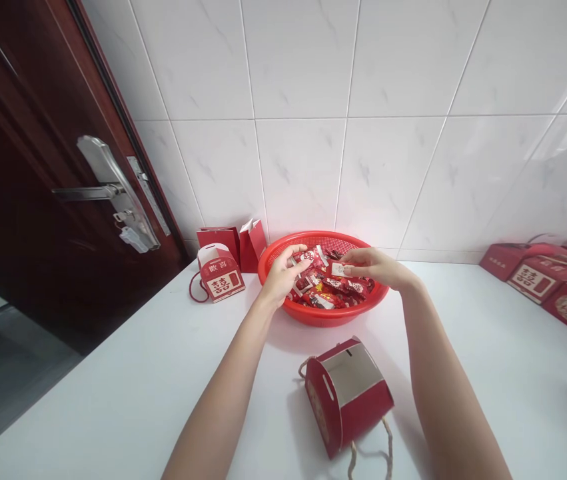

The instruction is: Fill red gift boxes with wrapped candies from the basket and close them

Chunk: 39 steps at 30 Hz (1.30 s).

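Both hands are over a red plastic basket full of wrapped candies in red, white and gold. At the basket's left side, my left hand is closed on a red and white candy packet. My right hand, at the basket's right side, pinches a small white and red packet between thumb and fingers. Between my forearms stands a dark red gift box with its top open, its pale inside showing and rope handles hanging at its sides.
A small red gift box with a cord stands left of the basket, before red paper bags. Several red boxes line the right side of the white table. A tiled wall rises behind; a brown door is at left.
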{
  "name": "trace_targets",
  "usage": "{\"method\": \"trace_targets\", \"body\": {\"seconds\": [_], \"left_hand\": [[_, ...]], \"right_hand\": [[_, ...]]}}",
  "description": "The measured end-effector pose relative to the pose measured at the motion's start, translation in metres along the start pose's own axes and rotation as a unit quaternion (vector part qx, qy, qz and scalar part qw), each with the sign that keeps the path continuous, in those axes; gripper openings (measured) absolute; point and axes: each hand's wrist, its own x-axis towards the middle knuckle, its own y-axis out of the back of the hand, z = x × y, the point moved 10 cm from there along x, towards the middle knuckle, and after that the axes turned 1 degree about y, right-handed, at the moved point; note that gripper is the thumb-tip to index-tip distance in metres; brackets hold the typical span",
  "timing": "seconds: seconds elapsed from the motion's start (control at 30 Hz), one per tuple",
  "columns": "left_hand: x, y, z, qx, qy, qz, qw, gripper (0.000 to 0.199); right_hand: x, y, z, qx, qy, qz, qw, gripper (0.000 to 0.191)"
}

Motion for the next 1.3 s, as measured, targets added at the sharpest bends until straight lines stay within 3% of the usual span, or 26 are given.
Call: {"method": "trace_targets", "body": {"seconds": [0.23,0.3,0.43,0.57,0.7,0.83,0.93,1.1,1.3], "left_hand": [[0.004,-0.002,0.006,0.03,-0.054,-0.007,0.998,0.014],[0.003,-0.004,0.007,0.036,-0.051,-0.017,0.998,0.017],[-0.002,-0.01,0.009,0.051,-0.045,-0.048,0.997,0.031],[-0.002,-0.005,0.01,0.028,-0.059,-0.027,0.998,0.037],[0.0,0.007,0.009,-0.017,-0.068,0.034,0.997,0.032],[0.001,0.006,0.008,-0.013,-0.063,0.032,0.997,0.031],[0.0,0.005,0.008,-0.003,-0.062,0.031,0.998,0.033],[0.001,0.006,0.006,0.012,-0.061,0.031,0.998,0.05],[0.002,0.01,0.005,0.027,-0.068,0.041,0.996,0.063]], "right_hand": [[0.002,-0.014,-0.008,0.021,0.017,-0.049,0.998,0.031],[0.006,-0.018,-0.012,0.048,0.032,-0.039,0.998,0.033],[0.014,-0.02,-0.018,0.092,0.055,0.036,0.994,0.036],[0.018,-0.022,-0.018,0.034,0.045,0.075,0.996,0.029],[0.02,-0.007,0.01,-0.095,-0.038,0.122,0.987,0.011],[0.025,-0.003,0.043,-0.17,-0.111,0.115,0.972,0.022],[0.027,-0.01,0.052,-0.192,-0.128,0.082,0.969,0.024],[0.028,-0.017,0.048,-0.186,-0.109,0.049,0.975,0.031],[0.026,0.004,0.029,-0.131,-0.033,0.132,0.982,0.02]]}}
